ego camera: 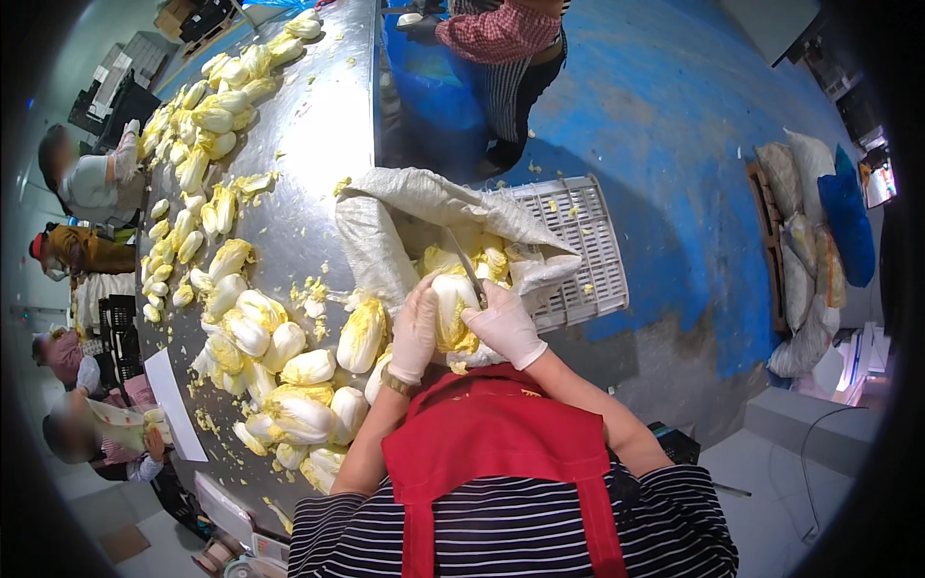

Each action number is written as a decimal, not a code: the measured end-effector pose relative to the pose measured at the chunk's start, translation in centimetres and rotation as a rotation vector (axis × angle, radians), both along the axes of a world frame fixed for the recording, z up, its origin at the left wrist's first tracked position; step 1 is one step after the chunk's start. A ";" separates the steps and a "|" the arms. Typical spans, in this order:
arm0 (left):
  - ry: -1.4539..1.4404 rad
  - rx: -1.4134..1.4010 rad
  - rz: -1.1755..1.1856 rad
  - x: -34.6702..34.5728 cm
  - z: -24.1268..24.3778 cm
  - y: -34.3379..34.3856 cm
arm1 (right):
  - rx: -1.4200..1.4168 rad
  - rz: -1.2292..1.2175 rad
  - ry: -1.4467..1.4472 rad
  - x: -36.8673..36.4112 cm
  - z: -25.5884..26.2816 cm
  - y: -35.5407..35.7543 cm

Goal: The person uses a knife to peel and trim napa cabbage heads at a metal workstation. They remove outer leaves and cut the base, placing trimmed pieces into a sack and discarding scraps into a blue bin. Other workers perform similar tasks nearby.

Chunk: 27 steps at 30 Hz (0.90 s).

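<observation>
Between my hands is a napa cabbage [453, 307] with a white base and yellow leaves. My left hand [414, 329], in a pale glove, grips its left side. My right hand [506, 325], gloved too, holds a knife [465, 261] against the cabbage's right side, the blade pointing away from me; its handle is mostly hidden in my fingers. Just beyond the cabbage a white woven sack [372, 242] gapes wide, with yellow leaves [491, 256] inside. Left of my left hand, another napa cabbage [361, 336] lies on the metal table [329, 144].
Many cabbages [249, 325] are heaped along the table, among leaf scraps. A white plastic crate [578, 246] stands beyond the sack at right. Across the front, a co-worker's sleeve [484, 36] shows beside a blue bag [433, 94]. Other people work along the table's far left side.
</observation>
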<state>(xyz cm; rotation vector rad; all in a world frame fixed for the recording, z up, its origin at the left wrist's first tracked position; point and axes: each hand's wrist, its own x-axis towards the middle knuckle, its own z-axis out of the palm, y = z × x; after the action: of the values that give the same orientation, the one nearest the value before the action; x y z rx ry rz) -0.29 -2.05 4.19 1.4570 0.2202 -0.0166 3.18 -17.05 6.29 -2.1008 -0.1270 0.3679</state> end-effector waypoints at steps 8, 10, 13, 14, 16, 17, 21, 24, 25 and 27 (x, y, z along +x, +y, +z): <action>0.223 0.125 -0.105 -0.7 0.8 2.3 | -0.268 0.072 -0.178 3.4 0.5 -2.5; 0.312 -0.279 -0.080 -1.5 1.9 2.9 | -0.299 0.096 -0.259 4.8 -0.9 -3.8; 0.294 -0.719 -0.026 -1.4 3.7 2.6 | -0.199 0.075 -0.349 5.6 -1.6 -3.8; 0.270 -0.793 0.032 -1.2 4.5 2.1 | -0.143 0.077 -0.323 5.5 -1.7 -3.7; 0.221 -0.894 0.107 -1.1 4.6 1.9 | 0.075 0.058 -0.059 4.5 -0.1 -2.9; 0.253 -0.824 0.121 -1.8 2.8 2.2 | 0.107 0.119 0.025 3.5 0.8 -2.5; 0.231 -0.603 0.157 -2.7 -0.7 1.5 | 0.201 0.288 0.060 1.1 1.0 -0.4; 0.221 -0.528 0.103 -2.8 -1.6 0.6 | 0.185 0.273 -0.013 0.1 0.2 1.0; 0.205 -0.479 0.083 -2.9 -1.9 0.7 | 0.243 0.242 -0.082 -0.2 -0.3 1.3; 0.178 -0.379 0.046 -3.0 -1.9 0.9 | 0.279 0.232 0.089 -0.1 -0.4 1.2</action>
<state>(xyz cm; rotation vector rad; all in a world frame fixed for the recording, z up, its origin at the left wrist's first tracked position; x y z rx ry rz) -3.33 -1.13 2.28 1.0728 0.3746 -0.1439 3.03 -15.90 5.85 -1.7956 -0.3512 0.5490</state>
